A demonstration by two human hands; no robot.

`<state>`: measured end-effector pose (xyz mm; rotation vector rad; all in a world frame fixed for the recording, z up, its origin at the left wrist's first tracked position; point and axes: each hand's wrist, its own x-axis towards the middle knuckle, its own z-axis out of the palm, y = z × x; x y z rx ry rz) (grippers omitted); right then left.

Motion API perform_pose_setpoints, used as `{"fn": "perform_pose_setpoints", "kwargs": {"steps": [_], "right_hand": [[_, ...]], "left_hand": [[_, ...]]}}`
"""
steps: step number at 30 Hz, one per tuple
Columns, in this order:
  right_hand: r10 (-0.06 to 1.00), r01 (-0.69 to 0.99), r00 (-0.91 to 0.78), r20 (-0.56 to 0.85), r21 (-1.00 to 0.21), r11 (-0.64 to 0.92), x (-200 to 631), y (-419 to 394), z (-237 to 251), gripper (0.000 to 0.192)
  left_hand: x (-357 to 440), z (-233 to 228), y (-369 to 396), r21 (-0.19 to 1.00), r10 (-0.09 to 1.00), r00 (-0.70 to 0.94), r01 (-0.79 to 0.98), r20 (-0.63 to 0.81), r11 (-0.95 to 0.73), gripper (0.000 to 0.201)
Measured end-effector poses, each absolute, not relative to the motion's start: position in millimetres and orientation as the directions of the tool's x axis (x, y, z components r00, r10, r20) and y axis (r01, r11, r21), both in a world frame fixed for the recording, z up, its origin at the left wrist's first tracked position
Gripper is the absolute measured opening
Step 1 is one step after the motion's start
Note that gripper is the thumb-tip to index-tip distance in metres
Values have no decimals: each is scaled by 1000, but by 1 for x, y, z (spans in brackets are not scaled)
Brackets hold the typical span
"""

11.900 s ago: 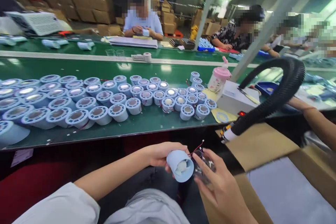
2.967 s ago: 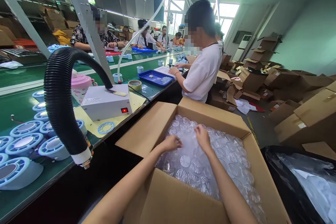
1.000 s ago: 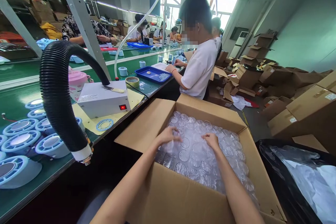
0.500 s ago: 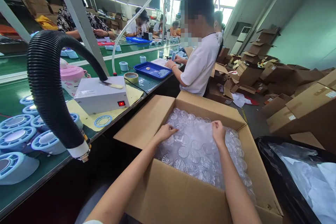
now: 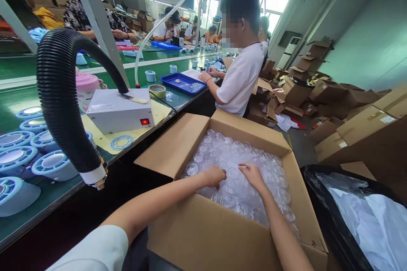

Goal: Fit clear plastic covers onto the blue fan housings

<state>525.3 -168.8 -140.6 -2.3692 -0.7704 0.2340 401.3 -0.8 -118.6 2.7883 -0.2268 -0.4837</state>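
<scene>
An open cardboard box (image 5: 203,237) in front of me is filled with clear round plastic pieces (image 5: 192,168), ribbed like covers. A cloudy, see-through plastic film (image 5: 233,159) lies over the middle of them. My left hand (image 5: 216,176) is over the film with its fingers curled down; what they grip, if anything, is hidden. Close to its right, my right hand (image 5: 252,174) is above the film, thumb and fingers apart, with nothing visible in them.
Left, a green workbench (image 5: 74,197) bears blue round housings (image 5: 52,163), a white device (image 5: 121,112) with a black hose (image 5: 60,89), tape (image 5: 157,90) and a blue tray (image 5: 182,83). A co-worker (image 5: 240,67) stands beyond the box. Right are a black bag (image 5: 330,207) and stacked cartons (image 5: 365,123).
Both hands have come closer together over the middle of the box, the left moving right and toward me, the right moving left. The view has shifted slightly.
</scene>
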Motion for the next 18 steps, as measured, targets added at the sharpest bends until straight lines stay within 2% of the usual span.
{"fn": "perform_pose_setpoints", "kwargs": {"steps": [3, 6, 9, 13, 18], "right_hand": [[605, 460, 788, -113, -546, -700, 519, -143, -149, 26], [576, 426, 787, -223, -479, -768, 520, -123, -151, 26], [549, 385, 781, -297, -463, -798, 523, -117, -151, 23], [542, 333, 793, -278, -546, -768, 531, -127, -152, 22], [472, 236, 870, -143, -721, -652, 549, -145, -146, 23]], "left_hand": [[404, -118, 2, 277, -197, 910, -96, -365, -956, 30], [402, -117, 6, 237, -122, 917, -31, -380, -971, 33], [398, -115, 14, 243, -63, 929, 30, -366, -970, 31], [393, -106, 28, 289, 18, 945, 118, -328, -950, 27], [390, -98, 35, 291, 193, 943, 271, -270, -917, 31]]}}
